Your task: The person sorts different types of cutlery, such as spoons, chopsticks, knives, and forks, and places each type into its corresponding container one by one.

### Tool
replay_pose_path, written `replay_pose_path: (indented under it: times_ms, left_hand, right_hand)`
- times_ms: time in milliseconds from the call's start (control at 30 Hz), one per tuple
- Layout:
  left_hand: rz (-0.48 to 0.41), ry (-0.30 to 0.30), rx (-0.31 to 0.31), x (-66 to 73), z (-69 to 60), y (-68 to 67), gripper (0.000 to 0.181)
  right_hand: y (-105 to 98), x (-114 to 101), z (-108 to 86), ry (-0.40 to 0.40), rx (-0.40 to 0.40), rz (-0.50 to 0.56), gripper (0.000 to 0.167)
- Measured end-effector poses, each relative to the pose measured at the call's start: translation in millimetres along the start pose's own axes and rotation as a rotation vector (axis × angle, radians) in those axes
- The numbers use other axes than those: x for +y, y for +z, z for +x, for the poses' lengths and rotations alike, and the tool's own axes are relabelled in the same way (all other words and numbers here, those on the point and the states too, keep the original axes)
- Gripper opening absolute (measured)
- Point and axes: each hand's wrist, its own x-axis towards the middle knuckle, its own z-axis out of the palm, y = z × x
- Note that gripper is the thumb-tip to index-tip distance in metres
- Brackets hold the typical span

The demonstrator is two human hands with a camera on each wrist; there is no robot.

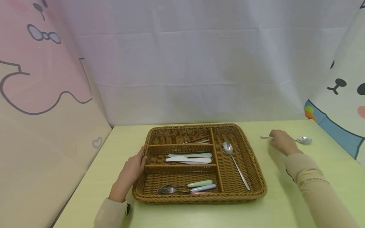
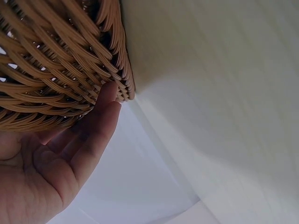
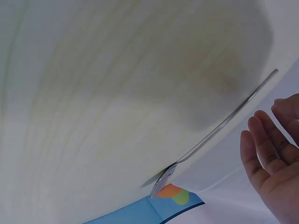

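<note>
My left hand (image 1: 129,172) holds the left rim of a brown wicker cutlery tray (image 1: 196,199); in the left wrist view, its fingers (image 2: 96,140) lie against the woven outer wall. Off the tray's right side, my right hand (image 1: 283,142) is over the handle of a metal spoon (image 1: 304,140) on the table. The right wrist view shows that spoon (image 3: 224,125) apart from the hand's loosely bent fingers (image 3: 264,144). A long-handled metal spoon (image 1: 236,164) with a slotted-looking tip lies in the tray's right compartment.
Knives (image 1: 189,160) with pale handles lie in the tray's middle-left compartment. Forks (image 1: 168,190) with coloured handles fill the front one. Thin sticks (image 1: 196,139) show in the back one. The pale yellow table (image 1: 119,136) ends at a white cloth (image 1: 182,101) behind.
</note>
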Motion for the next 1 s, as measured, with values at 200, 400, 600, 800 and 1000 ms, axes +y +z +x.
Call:
replay_pose_path:
  times_ms: [200,400,600,800,1000]
  left_hand:
    - [0.001,-0.003,-0.001,0.0,0.1,-0.7,0.05]
    - [0.005,0.005,0.006,-0.4,-0.3,0.1,0.05]
    - [0.009,0.009,0.008,-0.5,-0.5,0.1,0.05]
    - [0.011,0.01,0.009,-1.3,-0.3,0.8,0.05]
    - [0.018,0.016,0.014,-1.6,0.0,1.1,0.05]
  right_hand:
    - [3.1,12.9,-0.8,0.029,-0.01,-0.03,0.033]
    - [1.9,17.1,-4.1,0.023,-0.017,-0.064,0.032]
    - [0.1,16.8,-5.0,0.037,-0.049,-0.091,0.034]
    - [0.6,17.4,-5.7,0.025,-0.061,-0.108,0.028]
    - [4.4,19.9,-6.6,-0.001,-0.036,-0.132,0.018]
